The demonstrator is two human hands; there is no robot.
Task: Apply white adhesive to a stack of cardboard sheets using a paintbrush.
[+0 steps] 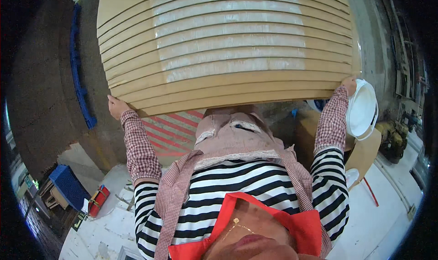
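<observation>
"What's farthest left?"
"A blue strip [78, 77]; then the left hand [119, 107], its grip closed on the near left corner of the cardboard sheets [226, 46]."
"And those?"
"They overlap in rows, spread before the pink apron [232, 139]."
"Farther right?"
"The right hand [349, 84], its grip holding their near right corner, just beside a white bucket [360, 110]."

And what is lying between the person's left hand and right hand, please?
In the head view, the near edge of the overlapping brown cardboard sheets stretches between them, from the left hand at one corner to the right hand at the other.
</observation>
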